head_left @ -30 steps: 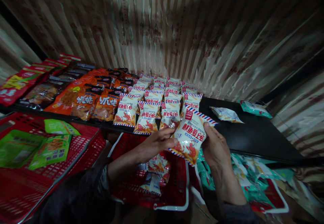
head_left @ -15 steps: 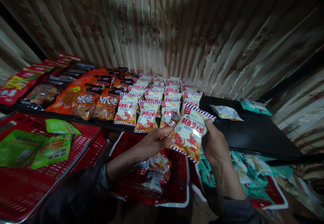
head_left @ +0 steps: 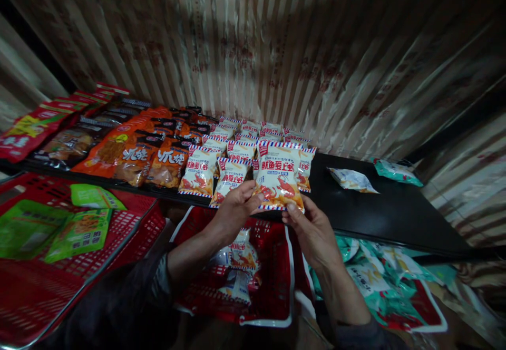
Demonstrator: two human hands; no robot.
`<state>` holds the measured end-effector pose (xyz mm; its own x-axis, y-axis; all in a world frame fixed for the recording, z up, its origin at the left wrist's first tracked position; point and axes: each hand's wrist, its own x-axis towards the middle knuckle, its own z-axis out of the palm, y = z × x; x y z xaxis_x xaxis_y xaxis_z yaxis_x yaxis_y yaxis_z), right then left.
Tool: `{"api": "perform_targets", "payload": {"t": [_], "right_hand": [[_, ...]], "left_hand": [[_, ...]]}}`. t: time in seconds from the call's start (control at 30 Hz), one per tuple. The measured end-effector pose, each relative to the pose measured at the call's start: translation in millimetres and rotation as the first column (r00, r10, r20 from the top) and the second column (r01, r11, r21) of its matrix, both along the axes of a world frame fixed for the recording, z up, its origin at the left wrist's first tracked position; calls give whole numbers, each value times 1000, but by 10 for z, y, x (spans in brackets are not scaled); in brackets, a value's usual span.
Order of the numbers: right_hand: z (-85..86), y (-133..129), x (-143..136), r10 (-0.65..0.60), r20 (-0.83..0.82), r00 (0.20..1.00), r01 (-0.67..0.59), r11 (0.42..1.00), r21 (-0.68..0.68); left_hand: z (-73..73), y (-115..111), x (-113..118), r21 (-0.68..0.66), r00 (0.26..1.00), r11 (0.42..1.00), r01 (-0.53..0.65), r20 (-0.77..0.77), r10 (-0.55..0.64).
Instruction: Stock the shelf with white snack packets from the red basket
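A white snack bag (head_left: 278, 175) with a striped edge and red print is held upright between both hands at the shelf's front edge. My left hand (head_left: 234, 210) pinches its lower left side. The thumb and fingers of my right hand (head_left: 314, 229) grip its lower right corner. Behind and left of it, several matching bags (head_left: 197, 169) stand in rows on the black shelf (head_left: 356, 215). The held bag hides part of these rows.
Orange bags (head_left: 134, 157) and red bags (head_left: 39, 123) fill the shelf's left. A white bag (head_left: 351, 180) and a green bag (head_left: 397, 172) lie on its right. Below are a left basket (head_left: 23, 297), a middle basket (head_left: 272, 287) and a right basket (head_left: 432, 300), holding bags.
The held bag has moved left and up toward the rows, turning from tilted to nearly straight. My right hand has shifted left and down to its lower corner.
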<state>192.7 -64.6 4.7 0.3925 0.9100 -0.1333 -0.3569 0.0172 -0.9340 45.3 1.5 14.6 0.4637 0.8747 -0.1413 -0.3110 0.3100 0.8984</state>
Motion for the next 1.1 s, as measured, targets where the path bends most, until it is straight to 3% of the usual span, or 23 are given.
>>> {"api": "perform_targets", "payload": {"t": [0.23,0.5,0.73,0.93,1.1], "right_hand": [[0,2,-49,-39,-5,999,39,999,6],[34,-7,-88,-48,-65,997,51,998,39],[40,-20,-99,-47,-84,995,52,997,52],[-44,-59,-113,-109,113,988,96,989,109],[-81,-113,-121,-190,384,903,130,976,175]], "left_hand": [[-58,-5,18,19,998,999,38,41,-39],[88,-27,-23,76,997,995,69,23,-71],[92,7,-63,105,999,994,-3,-34,6],[112,32,-52,215,982,964,-159,-63,176],[63,28,-40,382,975,910,-160,-81,205]]}}
